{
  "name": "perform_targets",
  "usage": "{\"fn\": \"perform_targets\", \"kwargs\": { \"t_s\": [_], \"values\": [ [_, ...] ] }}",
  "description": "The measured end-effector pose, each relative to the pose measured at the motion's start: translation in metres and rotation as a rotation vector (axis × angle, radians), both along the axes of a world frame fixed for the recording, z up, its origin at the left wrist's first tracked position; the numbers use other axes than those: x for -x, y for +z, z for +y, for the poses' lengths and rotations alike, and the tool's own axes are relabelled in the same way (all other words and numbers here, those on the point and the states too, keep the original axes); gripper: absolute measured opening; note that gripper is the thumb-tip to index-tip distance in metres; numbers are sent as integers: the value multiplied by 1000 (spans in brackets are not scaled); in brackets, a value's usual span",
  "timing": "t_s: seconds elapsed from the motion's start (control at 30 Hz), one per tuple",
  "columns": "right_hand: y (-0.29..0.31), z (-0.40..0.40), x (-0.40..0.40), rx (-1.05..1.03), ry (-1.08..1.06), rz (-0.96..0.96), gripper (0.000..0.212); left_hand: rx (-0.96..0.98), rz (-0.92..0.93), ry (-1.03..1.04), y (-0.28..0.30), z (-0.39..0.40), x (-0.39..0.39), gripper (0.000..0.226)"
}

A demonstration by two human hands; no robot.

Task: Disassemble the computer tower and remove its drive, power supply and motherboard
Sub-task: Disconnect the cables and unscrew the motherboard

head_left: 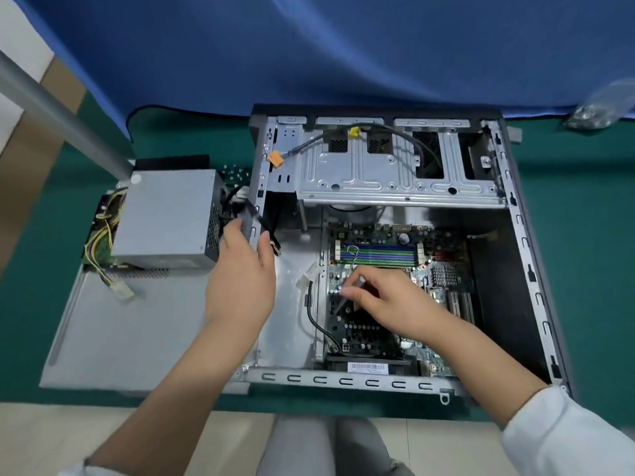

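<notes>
Computer tower (536, 242) lies on its side, open face up, on the green mat (584, 218) covering the desk, blue cloth (343, 46) behind it. Side panel (130, 331) is off and lies flat on the mat just left of the case.

Power supply (165, 218) is already out: grey box sitting on the far end of the side panel, left of the case, yellow/black wire bundle (103, 249) trailing off its left side with a white connector (122, 290) resting on the panel.

Motherboard (395, 262) is in the case, lower middle, RAM slots (378, 254) across its upper part, small silver heatsink (443, 274) to the right, barcode label (367, 367) at the near edge. A black cable (319, 321) runs along the board's left edge down to a connector near the front.

Drive cage (395, 166) spans the far part of the case, grey cable looped over it with a yellow tag (354, 132) and an orange connector (276, 159) at the left. Can't tell if a drive is in there.

Left hand (240, 276) grips the left wall of the case, thumb inside, fingers curled over the outside edge.

Right hand (385, 300) is over the board's CPU area, fingers pinching a thin grey screwdriver (350, 293), tip pointing down-left at the board. Motion blur; can't tell exactly what the tip touches.

Clear plastic bag (598, 111) sits at far right on the mat, well apart from the case.
</notes>
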State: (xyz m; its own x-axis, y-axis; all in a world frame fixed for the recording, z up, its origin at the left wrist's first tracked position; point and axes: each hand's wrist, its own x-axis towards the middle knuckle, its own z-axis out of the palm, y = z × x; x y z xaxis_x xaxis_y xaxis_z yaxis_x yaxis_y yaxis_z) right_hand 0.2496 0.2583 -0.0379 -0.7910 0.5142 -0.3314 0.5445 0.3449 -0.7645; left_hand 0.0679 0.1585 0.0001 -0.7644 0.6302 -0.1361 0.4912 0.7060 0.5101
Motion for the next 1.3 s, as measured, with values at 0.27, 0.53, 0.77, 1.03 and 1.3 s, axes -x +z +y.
{"fn": "perform_targets", "kwargs": {
  "t_s": [0.27, 0.53, 0.77, 1.03, 1.3],
  "values": [
    [1, 15, -1, 32, -174, 92, 18, 40, 552, -502, -5, -8, -16, 17],
    [2, 18, 1, 98, -262, 155, 21, 562, -153, -466, -40, 33, -23, 21],
    [6, 21, 0, 32, -337, 191, 25, 371, -372, -300, -46, 35, -12, 16],
    [8, 23, -3, 47, -448, 252, 29, 390, -404, -412, -39, 63, -26, 17],
    [12, 12, -2, 27, -179, 121, 17, 500, -443, -529, -54, 83, -28, 13]
  ]
}}
